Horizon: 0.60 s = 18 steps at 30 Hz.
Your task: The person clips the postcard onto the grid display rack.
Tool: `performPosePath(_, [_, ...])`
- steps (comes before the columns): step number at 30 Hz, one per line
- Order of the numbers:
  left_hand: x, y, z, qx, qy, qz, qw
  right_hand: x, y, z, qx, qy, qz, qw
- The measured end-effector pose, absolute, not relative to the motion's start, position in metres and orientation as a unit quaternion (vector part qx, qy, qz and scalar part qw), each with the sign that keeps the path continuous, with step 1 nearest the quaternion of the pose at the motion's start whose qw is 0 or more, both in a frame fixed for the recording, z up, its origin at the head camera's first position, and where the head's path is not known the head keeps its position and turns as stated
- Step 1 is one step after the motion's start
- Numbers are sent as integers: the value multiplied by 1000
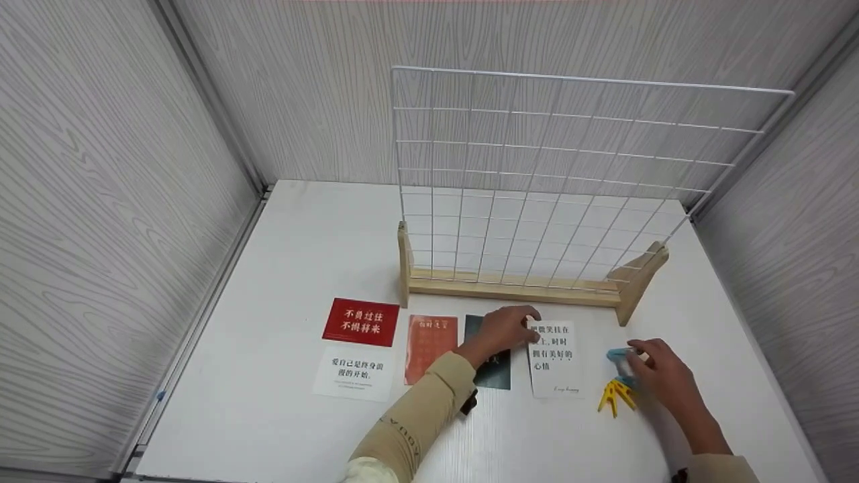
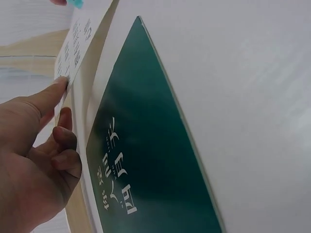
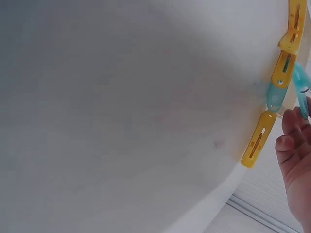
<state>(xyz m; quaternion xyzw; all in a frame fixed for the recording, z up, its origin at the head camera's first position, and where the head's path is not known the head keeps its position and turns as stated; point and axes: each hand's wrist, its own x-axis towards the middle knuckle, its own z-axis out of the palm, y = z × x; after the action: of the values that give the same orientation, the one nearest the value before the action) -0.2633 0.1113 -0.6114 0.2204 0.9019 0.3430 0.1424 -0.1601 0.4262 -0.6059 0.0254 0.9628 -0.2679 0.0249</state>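
Note:
My left hand (image 1: pixel 504 330) pinches the upper left edge of a white card (image 1: pixel 560 377) printed with black characters. In the left wrist view this card (image 2: pixel 87 41) is tilted, its near edge raised off the table, with the thumb on its printed face. Below that hand lies a dark green card (image 2: pixel 146 131), partly covered by the arm in the head view. Just right of the white card, my right hand (image 1: pixel 666 374) holds a light blue clothespin (image 1: pixel 617 353) between thumb and fingers. Several yellow clothespins (image 1: pixel 613 396) and another blue one (image 3: pixel 275 96) lie beneath it on the table.
A white wire grid (image 1: pixel 500 143) stands upright behind the cards in a wooden base (image 1: pixel 517 290). To the left lie a red card (image 1: pixel 360 322), a second white card (image 1: pixel 354 372) and a coral card (image 1: pixel 429 349). A small dark object (image 1: pixel 469 404) sits beside my left sleeve.

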Motion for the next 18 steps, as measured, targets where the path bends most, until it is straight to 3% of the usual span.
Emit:
performPosePath(4, [-263, 107, -614, 214, 882, 388, 163, -162, 424, -607, 49, 950, -309, 22])
performPosePath(12, [-264, 103, -616, 255, 850, 437, 147, -162, 422, -605, 76, 924, -375, 18])
performPosePath(18, [-260, 101, -610, 240, 832, 477, 149, -164, 417, -602, 72, 910, -407, 18])
